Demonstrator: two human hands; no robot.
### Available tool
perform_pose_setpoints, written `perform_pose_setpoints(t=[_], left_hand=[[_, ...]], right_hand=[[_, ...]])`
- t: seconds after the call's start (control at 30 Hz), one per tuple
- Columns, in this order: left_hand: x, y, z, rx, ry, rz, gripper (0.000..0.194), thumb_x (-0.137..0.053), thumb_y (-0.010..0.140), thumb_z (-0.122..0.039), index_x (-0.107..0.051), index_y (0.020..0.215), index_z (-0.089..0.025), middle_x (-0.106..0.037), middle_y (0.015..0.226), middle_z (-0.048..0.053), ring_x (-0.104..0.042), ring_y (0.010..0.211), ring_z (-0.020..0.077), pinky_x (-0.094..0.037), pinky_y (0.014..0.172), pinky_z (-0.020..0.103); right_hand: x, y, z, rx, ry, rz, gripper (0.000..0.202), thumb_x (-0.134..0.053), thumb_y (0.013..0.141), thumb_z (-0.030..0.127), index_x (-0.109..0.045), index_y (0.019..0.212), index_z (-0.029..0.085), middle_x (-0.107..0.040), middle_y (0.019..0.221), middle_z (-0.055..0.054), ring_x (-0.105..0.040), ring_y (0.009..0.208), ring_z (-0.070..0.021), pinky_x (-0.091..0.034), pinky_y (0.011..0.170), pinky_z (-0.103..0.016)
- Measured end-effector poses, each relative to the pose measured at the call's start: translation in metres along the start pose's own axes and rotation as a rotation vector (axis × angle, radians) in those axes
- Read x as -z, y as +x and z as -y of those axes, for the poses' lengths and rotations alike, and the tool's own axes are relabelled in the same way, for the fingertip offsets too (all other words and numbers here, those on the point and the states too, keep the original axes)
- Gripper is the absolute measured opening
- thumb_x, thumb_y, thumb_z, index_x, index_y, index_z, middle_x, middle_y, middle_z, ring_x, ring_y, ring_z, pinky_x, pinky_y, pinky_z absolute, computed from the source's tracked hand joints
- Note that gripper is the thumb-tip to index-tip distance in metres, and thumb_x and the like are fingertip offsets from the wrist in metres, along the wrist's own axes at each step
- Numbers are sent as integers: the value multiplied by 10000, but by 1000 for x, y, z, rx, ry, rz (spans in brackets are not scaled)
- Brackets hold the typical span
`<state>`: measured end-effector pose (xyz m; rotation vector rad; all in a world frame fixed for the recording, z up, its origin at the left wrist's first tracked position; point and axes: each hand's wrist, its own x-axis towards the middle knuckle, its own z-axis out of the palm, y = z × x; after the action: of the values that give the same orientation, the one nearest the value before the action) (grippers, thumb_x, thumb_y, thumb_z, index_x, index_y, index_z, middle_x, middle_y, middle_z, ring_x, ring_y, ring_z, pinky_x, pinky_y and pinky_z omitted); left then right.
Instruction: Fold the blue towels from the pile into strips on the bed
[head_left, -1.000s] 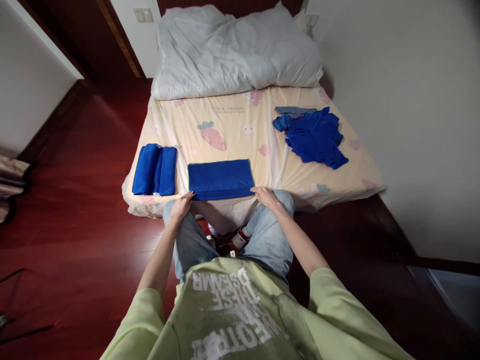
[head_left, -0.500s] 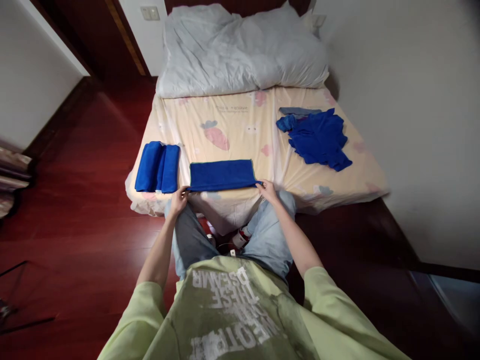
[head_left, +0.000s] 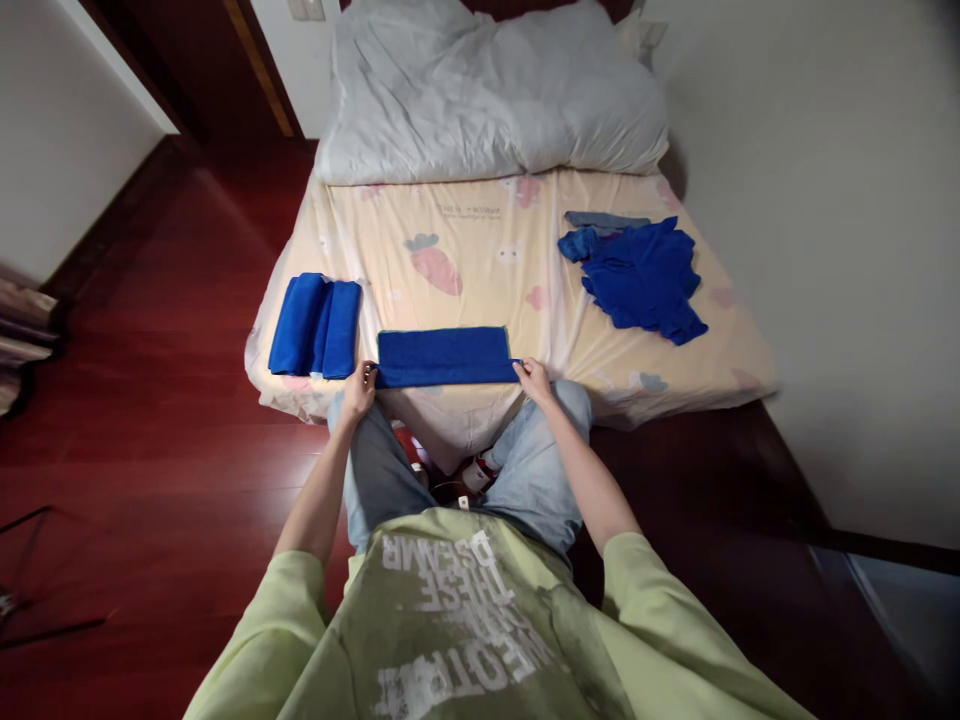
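Note:
A blue towel [head_left: 444, 348] with a thin green edge lies flat across the bed's front edge, its near strip turned up over the rest. My left hand [head_left: 361, 388] pinches the left end of that folded strip. At the right end, my right hand [head_left: 533, 381] grips the same strip between thumb and fingers. Just left of the towel are folded blue towels [head_left: 302, 325], laid side by side. A crumpled heap of blue cloths [head_left: 641, 275] sits on the right side of the bed.
The bed [head_left: 480, 250] has a pale yellow sheet with carrot and rabbit prints. A bunched grey-white quilt [head_left: 487, 100] lies at its head. Dark red wooden floor [head_left: 187, 420] surrounds it. A wall [head_left: 840, 250] rises at the right, and dark thin legs [head_left: 45, 630] stand at lower left.
Both hands have brought the towel's near edge up and away from me, so a wider folded strip now overlaps the towel. The view has shifted slightly.

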<state>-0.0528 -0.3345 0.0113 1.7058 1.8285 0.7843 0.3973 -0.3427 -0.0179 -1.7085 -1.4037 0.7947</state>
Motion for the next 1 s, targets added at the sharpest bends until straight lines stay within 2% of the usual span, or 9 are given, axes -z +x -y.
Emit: perform_pose_setpoints(t=[0.27,0.53,1.0], left_hand=[[-10,11,3,2,22,-42,197,-541,931,-289,-662,1076,-232,-750,948,76,-713,804,224,-554,813,327],[-11,12,4,1,65,-38,197,-557,923,-287,-682,1062,-226,-751,993,81,-719,822,230,-553,848,339],[-15,7,7,5,106,-16,247,-526,937,-334,-672,1119,-254,-737,996,69,-728,851,231,-551,871,354]], right_hand=[[-9,6,-2,-56,-3,-35,389,-603,824,610,-506,699,255,-625,624,-16,-585,630,-190,-494,635,-292],[-13,9,-5,-74,-1,-58,372,-620,837,582,-546,699,244,-685,656,-41,-641,663,-210,-546,681,-320],[-20,11,-13,-120,-40,-93,296,-684,812,497,-601,704,234,-753,724,-82,-722,732,-238,-556,695,-315]])
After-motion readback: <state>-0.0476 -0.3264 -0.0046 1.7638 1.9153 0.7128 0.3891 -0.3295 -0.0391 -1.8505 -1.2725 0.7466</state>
